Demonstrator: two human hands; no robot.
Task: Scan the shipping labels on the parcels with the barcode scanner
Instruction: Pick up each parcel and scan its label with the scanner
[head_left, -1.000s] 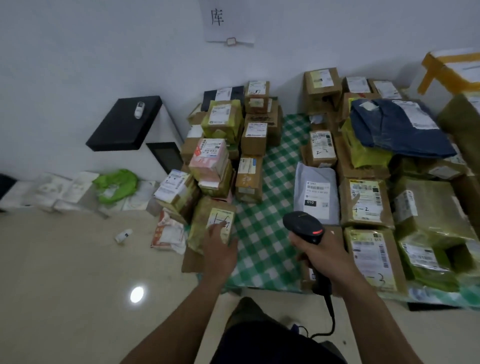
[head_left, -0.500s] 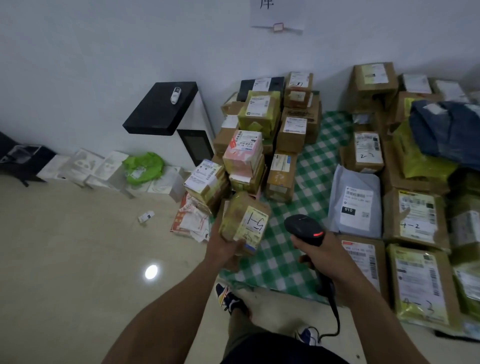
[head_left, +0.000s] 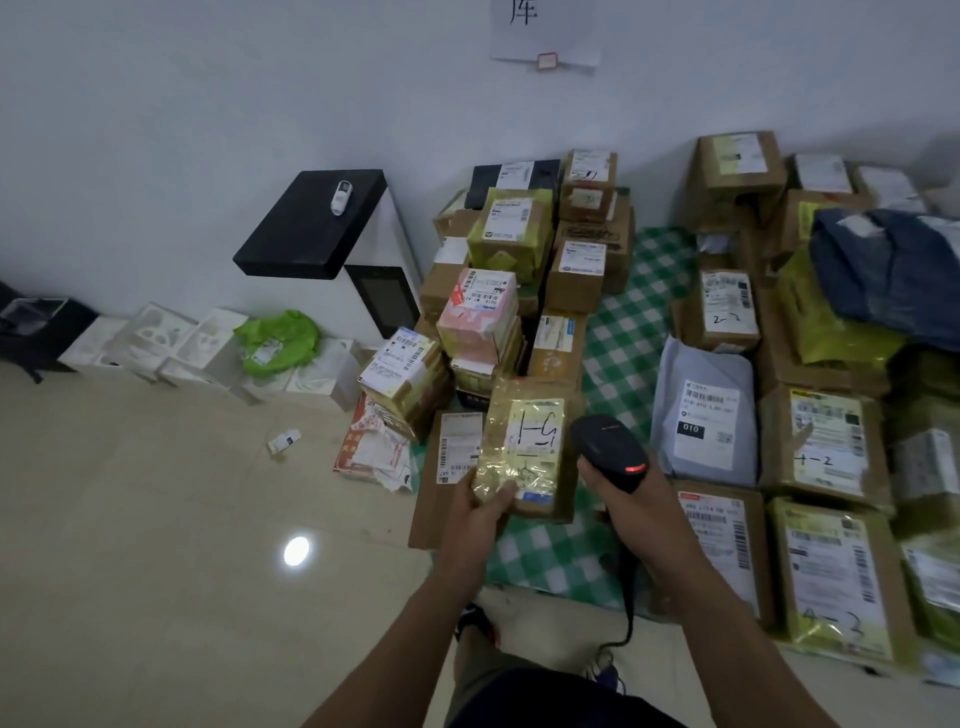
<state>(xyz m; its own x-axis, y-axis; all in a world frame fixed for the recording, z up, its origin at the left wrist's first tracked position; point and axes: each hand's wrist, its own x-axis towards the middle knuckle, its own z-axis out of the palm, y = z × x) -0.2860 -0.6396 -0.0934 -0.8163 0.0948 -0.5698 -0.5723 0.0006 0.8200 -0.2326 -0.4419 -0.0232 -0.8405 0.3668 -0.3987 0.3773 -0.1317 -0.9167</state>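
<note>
Over checked cloth (head_left: 631, 332), left hand (head_left: 480, 512) grips a parcel (head_left: 524, 452) label-up just left of right hand (head_left: 631, 499), which holds the scanner (head_left: 609, 451); next, I judge, aim at its barcode.

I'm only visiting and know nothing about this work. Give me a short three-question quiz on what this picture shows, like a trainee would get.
1. Which hand grips the barcode scanner? A) left B) right C) neither
2. True or false: the left hand is empty.
3. Fill in: the small light on the scanner glows ___.
Key: 1 B, the right hand. 2 False, it holds a parcel. 3 Red.
</note>
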